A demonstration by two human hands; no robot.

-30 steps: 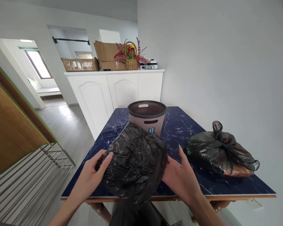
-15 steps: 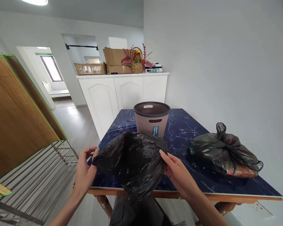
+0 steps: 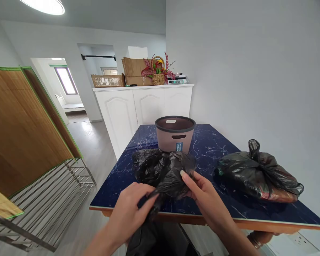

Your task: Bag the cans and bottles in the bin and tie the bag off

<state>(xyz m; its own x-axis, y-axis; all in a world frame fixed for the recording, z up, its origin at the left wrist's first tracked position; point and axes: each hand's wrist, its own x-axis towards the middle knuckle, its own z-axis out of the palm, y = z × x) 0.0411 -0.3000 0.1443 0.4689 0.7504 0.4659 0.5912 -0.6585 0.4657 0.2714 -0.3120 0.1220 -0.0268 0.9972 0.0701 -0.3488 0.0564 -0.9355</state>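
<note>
A black plastic garbage bag [image 3: 173, 174] is bunched between my two hands over the front of the table. With thumb and fingers, my left hand [image 3: 134, 208] pinches its near left edge. My right hand [image 3: 200, 190] grips the right side, the thumb lying on top of the plastic. The bag's mouth is gathered and its inside is hidden. Just behind it stands a pinkish-brown trash can [image 3: 166, 140], upright, with a dark rim, handle slots and a blue label. Its lower front is covered by the bag.
A tied, filled black bag [image 3: 256, 174] lies on the right of the blue marbled table [image 3: 117, 188]. To the left is a metal rack [image 3: 56, 199] with bamboo mats [image 3: 29, 131]. Behind, a white cabinet [image 3: 149, 106] carries cardboard boxes [image 3: 109, 80] and a flower basket [image 3: 158, 79].
My left hand has moved right and nearer to me, bringing its edge of the bag toward my right hand. The wide-open bag mouth is now gathered. The view has shifted slightly.
</note>
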